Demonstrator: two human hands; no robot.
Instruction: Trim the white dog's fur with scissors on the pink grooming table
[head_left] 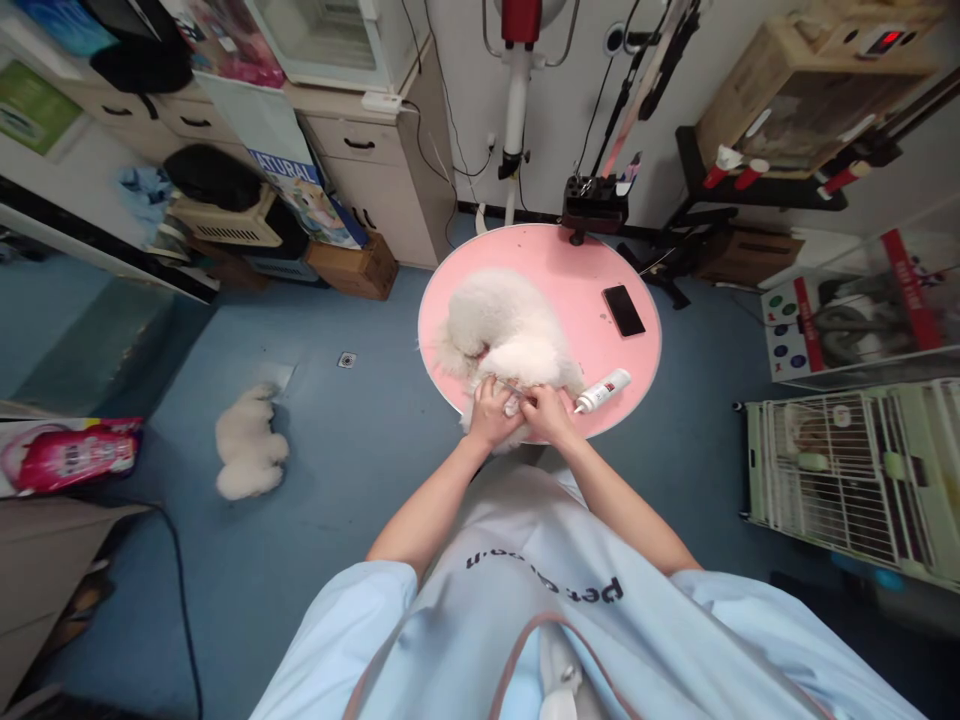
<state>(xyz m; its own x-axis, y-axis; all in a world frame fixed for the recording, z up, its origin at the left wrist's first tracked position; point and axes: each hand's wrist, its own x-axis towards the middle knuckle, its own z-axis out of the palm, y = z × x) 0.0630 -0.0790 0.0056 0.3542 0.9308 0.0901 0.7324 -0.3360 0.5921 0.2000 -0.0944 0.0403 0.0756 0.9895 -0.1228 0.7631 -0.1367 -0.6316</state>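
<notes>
Two bare hands work close together at the near edge of a round pink tabletop (577, 265), bent over a fluffy white dog (514, 310). Left hand (491, 410): fingers curled over the fur, though whether they grip a limb I cannot tell. Right hand (547, 412): just beside it, fingertips drawn together low against the coat; whether they pinch a tool or only fur is too small to make out.

The dog lies left of the tabletop's centre, its body reaching from the left edge down to the near edge. A white bottle (604, 391) lies on its side near the right part of the near edge, nozzle toward the right hand. A phone (624, 311) lies near the right edge.

For good handling, a light, steady left hand and small right-hand movements seem best, with the fur parted so skin shows. So near the edge, the dog could slip if it squirms, and the right forearm could knock the bottle; moving it farther in would be safer.
</notes>
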